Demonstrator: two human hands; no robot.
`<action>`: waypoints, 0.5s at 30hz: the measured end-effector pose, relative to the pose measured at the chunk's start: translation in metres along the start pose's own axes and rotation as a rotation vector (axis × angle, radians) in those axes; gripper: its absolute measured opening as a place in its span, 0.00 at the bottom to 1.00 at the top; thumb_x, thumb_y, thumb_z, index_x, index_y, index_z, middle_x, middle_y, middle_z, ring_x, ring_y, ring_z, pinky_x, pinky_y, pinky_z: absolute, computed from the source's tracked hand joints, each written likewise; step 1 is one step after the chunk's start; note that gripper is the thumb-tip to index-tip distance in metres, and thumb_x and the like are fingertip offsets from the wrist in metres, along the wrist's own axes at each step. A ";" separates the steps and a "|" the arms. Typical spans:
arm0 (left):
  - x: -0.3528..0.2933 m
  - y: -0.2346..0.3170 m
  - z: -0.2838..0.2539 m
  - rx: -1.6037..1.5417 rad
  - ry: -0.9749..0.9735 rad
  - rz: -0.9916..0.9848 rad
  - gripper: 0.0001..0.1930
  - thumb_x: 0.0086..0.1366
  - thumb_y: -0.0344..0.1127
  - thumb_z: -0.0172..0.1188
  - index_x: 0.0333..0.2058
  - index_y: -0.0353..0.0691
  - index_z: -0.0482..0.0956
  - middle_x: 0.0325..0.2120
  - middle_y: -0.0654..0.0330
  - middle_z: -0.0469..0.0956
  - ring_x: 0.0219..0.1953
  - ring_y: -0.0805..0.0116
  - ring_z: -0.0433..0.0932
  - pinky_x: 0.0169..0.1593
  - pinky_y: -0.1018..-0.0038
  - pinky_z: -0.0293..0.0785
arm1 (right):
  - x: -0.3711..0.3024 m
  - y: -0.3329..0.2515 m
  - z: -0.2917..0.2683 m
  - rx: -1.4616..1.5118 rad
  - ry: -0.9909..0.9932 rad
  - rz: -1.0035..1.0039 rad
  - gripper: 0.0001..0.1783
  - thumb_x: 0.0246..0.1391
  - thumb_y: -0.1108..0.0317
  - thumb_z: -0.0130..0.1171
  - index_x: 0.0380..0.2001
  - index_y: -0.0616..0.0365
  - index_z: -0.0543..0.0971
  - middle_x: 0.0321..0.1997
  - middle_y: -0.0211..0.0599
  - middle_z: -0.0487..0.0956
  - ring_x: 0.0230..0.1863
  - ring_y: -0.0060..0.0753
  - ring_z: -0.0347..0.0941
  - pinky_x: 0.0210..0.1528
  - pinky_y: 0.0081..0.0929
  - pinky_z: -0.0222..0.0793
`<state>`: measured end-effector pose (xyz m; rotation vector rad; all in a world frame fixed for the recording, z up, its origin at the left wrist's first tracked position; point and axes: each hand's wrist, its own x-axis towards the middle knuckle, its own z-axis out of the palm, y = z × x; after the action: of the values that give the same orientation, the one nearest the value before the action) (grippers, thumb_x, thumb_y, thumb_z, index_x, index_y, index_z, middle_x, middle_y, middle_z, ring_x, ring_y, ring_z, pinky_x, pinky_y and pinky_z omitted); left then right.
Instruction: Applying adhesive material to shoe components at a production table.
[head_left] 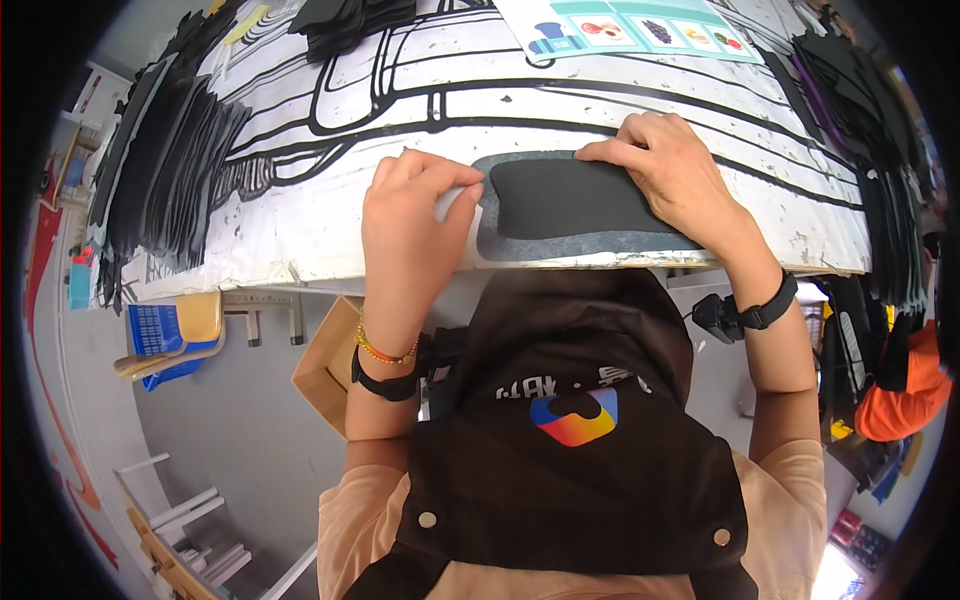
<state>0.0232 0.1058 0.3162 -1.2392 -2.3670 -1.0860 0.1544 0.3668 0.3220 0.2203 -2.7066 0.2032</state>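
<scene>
A flat black sheet piece (565, 200), like cloth or thin foam, lies on a grey rounded patch (520, 245) at the table's near edge. My right hand (675, 175) bends over the piece's right part, its fingertips pressed together at the upper edge and the palm hiding the right end. My left hand (415, 215) is at the patch's left end, thumb and forefinger brought together in a pinch. Between them shows something pale, too small to make out.
Stacked black sheets hang over the table's left edge (170, 180), and more (890, 180) over the right. Black pieces (350, 25) and a printed picture sheet (630, 30) lie farther back. Below are a cardboard box (330, 365) and a chair (190, 330). A person's orange sleeve (905, 390) shows at right.
</scene>
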 end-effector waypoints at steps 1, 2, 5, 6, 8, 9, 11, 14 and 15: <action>0.000 0.000 0.000 -0.003 -0.007 -0.006 0.07 0.58 0.24 0.71 0.36 0.40 0.89 0.33 0.61 0.83 0.40 0.64 0.79 0.43 0.71 0.75 | 0.000 0.000 0.000 0.024 0.006 -0.002 0.19 0.58 0.75 0.56 0.48 0.39 0.86 0.32 0.32 0.73 0.37 0.38 0.73 0.48 0.36 0.67; 0.001 0.000 -0.001 -0.006 -0.014 -0.013 0.07 0.58 0.24 0.71 0.36 0.40 0.89 0.33 0.61 0.82 0.39 0.64 0.79 0.43 0.71 0.75 | -0.001 0.000 0.000 0.021 0.005 -0.004 0.19 0.58 0.75 0.56 0.48 0.39 0.86 0.32 0.32 0.73 0.37 0.38 0.73 0.48 0.36 0.67; 0.001 0.001 0.000 -0.007 -0.011 -0.024 0.06 0.59 0.24 0.70 0.35 0.39 0.89 0.33 0.61 0.82 0.38 0.64 0.79 0.43 0.72 0.75 | -0.002 0.000 -0.001 0.025 -0.021 0.004 0.20 0.58 0.75 0.56 0.48 0.38 0.86 0.32 0.31 0.73 0.38 0.37 0.73 0.48 0.36 0.66; 0.001 0.001 0.000 -0.009 -0.009 -0.025 0.06 0.59 0.24 0.70 0.35 0.39 0.89 0.33 0.61 0.82 0.38 0.64 0.79 0.43 0.72 0.75 | -0.002 0.000 -0.001 0.017 -0.024 -0.003 0.21 0.58 0.75 0.56 0.49 0.37 0.86 0.32 0.31 0.73 0.38 0.37 0.73 0.48 0.35 0.66; 0.000 0.000 0.001 0.000 -0.016 -0.033 0.06 0.58 0.24 0.70 0.35 0.39 0.89 0.32 0.61 0.82 0.38 0.64 0.79 0.42 0.72 0.75 | -0.003 0.001 0.000 0.009 -0.031 -0.013 0.21 0.58 0.75 0.56 0.49 0.36 0.86 0.32 0.30 0.73 0.38 0.37 0.73 0.48 0.35 0.66; -0.001 -0.001 0.002 -0.002 -0.014 -0.035 0.06 0.58 0.24 0.70 0.35 0.39 0.89 0.32 0.61 0.82 0.38 0.64 0.79 0.42 0.72 0.75 | -0.002 0.001 0.001 0.002 -0.025 -0.024 0.21 0.58 0.75 0.56 0.49 0.36 0.86 0.32 0.30 0.73 0.38 0.36 0.73 0.48 0.34 0.66; -0.001 -0.003 0.004 -0.036 0.018 -0.027 0.05 0.57 0.27 0.70 0.32 0.44 0.89 0.31 0.62 0.81 0.37 0.59 0.76 0.40 0.66 0.74 | -0.002 0.002 0.001 -0.003 -0.022 -0.034 0.21 0.58 0.75 0.57 0.49 0.35 0.86 0.32 0.30 0.73 0.38 0.36 0.72 0.48 0.34 0.65; 0.001 -0.003 0.005 -0.049 0.037 -0.012 0.04 0.57 0.27 0.70 0.32 0.44 0.89 0.31 0.62 0.81 0.37 0.59 0.76 0.40 0.67 0.74 | -0.002 0.005 -0.002 -0.010 -0.038 -0.039 0.21 0.58 0.75 0.57 0.49 0.35 0.86 0.33 0.30 0.73 0.38 0.36 0.73 0.47 0.34 0.65; 0.001 -0.004 0.005 -0.051 0.036 -0.013 0.04 0.57 0.27 0.70 0.32 0.44 0.89 0.31 0.62 0.81 0.37 0.59 0.76 0.40 0.67 0.74 | -0.002 0.005 -0.002 -0.004 -0.040 -0.055 0.20 0.59 0.73 0.57 0.49 0.36 0.86 0.34 0.30 0.73 0.39 0.36 0.72 0.47 0.34 0.65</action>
<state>0.0200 0.1087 0.3110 -1.2119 -2.3378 -1.1701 0.1559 0.3720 0.3230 0.2997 -2.7364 0.1788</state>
